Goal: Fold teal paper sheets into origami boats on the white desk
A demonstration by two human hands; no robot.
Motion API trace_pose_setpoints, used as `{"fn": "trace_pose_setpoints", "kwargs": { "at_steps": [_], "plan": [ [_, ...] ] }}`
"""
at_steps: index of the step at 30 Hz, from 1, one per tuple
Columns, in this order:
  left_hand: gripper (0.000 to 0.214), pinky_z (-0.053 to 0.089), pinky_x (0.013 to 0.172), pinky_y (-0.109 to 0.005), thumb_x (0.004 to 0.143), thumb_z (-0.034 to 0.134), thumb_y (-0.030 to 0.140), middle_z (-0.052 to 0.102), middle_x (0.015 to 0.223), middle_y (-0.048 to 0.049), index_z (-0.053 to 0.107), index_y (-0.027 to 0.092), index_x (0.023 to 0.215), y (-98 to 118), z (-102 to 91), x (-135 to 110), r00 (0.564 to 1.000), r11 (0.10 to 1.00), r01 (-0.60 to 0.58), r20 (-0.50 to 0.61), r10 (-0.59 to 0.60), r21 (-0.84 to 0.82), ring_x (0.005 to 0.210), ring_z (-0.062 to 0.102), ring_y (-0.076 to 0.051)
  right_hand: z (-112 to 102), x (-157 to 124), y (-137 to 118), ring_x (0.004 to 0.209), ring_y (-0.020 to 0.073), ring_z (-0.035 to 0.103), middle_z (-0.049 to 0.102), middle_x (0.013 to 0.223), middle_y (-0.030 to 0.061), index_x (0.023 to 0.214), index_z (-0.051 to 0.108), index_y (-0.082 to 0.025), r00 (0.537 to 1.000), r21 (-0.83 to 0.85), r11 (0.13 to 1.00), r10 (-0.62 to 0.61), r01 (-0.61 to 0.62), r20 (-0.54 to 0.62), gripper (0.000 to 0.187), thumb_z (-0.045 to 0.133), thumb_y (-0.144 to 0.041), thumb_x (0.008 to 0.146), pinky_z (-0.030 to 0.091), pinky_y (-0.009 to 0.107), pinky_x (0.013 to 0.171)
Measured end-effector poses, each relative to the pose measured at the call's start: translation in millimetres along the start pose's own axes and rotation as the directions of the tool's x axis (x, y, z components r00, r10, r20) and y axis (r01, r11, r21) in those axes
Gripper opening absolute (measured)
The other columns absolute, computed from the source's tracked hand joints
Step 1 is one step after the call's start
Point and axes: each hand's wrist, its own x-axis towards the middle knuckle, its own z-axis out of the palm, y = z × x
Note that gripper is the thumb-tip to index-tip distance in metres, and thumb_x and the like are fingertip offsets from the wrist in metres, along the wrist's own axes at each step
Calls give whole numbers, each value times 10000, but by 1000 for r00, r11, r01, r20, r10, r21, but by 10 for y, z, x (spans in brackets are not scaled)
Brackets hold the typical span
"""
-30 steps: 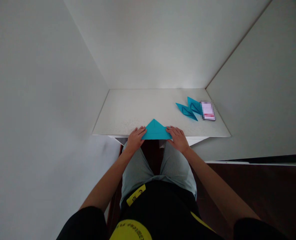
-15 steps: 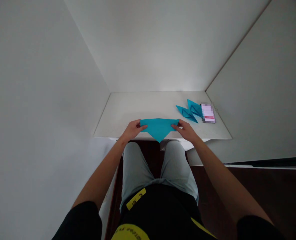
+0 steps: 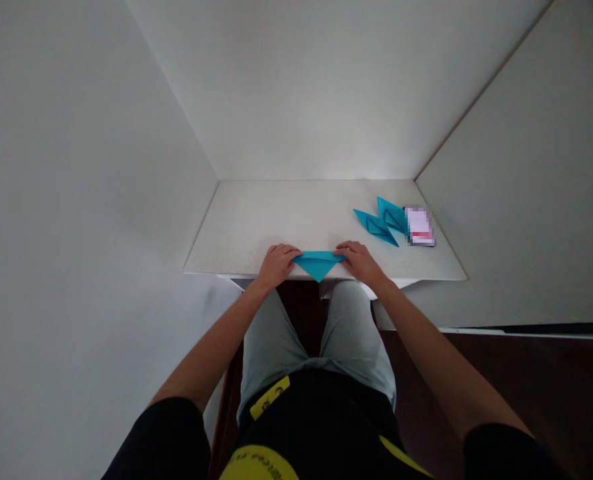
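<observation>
A blue sheet of folded paper [image 3: 319, 265] lies at the front edge of the white table, its point facing me. A narrow strip is folded along its far side. My left hand [image 3: 279, 262] has its fingers closed on the paper's left end. At the right end, my right hand [image 3: 359, 260] pinches the paper in the same way. Both ends are partly hidden under the fingers. Two folded blue paper boats sit to the right: the nearer boat [image 3: 376, 227] and the farther boat [image 3: 393, 215], which touch or overlap.
Beside the boats lies a phone [image 3: 419, 227] with a blurred screen. The white tabletop [image 3: 256, 213] is bounded by walls at the left, back and right. My legs [image 3: 353, 333] are under its front edge.
The paper has gone from being held up and spread wide to lying lower on the table, its far side folded into a narrower strip. Both hands have moved closer together and pressed down.
</observation>
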Motion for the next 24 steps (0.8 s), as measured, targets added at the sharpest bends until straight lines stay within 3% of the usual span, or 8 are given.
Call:
{"fn": "trace_pose_setpoints", "kwargs": {
  "at_steps": [6,12,16,21,24],
  "plan": [
    [495,493,1166,-440,947,597,36,743,1436,-68,741,253,1369,202,127,-84,998,997,-52,23,51,49,1324,669,-250,70,-30,-426,1402,331,607,651,1559,131,1489,653,-207,992,-111,990,-74,86,102,562,624,-154,930,472,519,1161],
    [420,500,1145,-459,982,626,132,755,1385,-84,712,244,1377,203,121,-84,1000,1000,9,-21,-9,8,1290,680,-278,187,35,-744,1402,330,588,626,1577,147,1564,579,-199,995,-108,989,-100,103,31,565,612,-208,999,430,510,1181],
    [460,501,1128,-469,964,715,238,719,1391,-128,639,211,1417,101,111,-81,973,984,164,-154,-173,-71,1307,660,-304,215,-31,-823,1288,333,603,679,1457,138,1445,679,-249,995,-149,984,-100,97,-9,423,617,-217,1027,449,487,1075],
    [435,547,970,-430,913,793,280,719,1192,-115,612,179,1296,-55,77,-117,857,912,360,-316,-407,-198,1023,706,-261,271,-52,-797,1127,301,619,721,1248,110,1229,770,-270,991,-133,982,-134,136,21,329,630,-113,976,482,445,961],
    [298,533,939,-405,950,743,255,728,1020,-52,635,195,1221,-114,22,-197,881,918,339,-273,-387,-206,901,701,-223,288,30,-744,1119,289,641,718,1269,119,1272,746,-235,987,-27,987,-158,159,38,371,619,-96,952,534,444,974]
  ]
}}
